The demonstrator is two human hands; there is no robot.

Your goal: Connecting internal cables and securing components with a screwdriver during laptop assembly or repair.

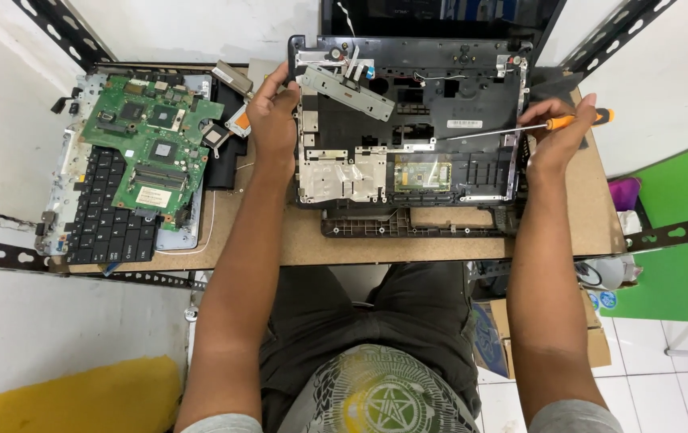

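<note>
A black laptop base shell [472, 164], stripped of its boards, lies on the small wooden table [296, 240] in front of me. My left hand [273, 120] grips its left edge beside a silver metal bracket [345, 90]. In my right hand [556, 132], at the shell's right edge, is a screwdriver with an orange handle [580, 120]. Its long thin shaft reaches left across the shell, and the tip rests near the middle, above the small green touchpad board [422, 172].
A green motherboard [151, 144] lies on a black keyboard [107, 212] at the table's left. A black frame piece [408, 224] sits under the shell's near edge. Perforated metal shelf rails cross the corners. A cardboard box [496, 333] stands on the floor at right.
</note>
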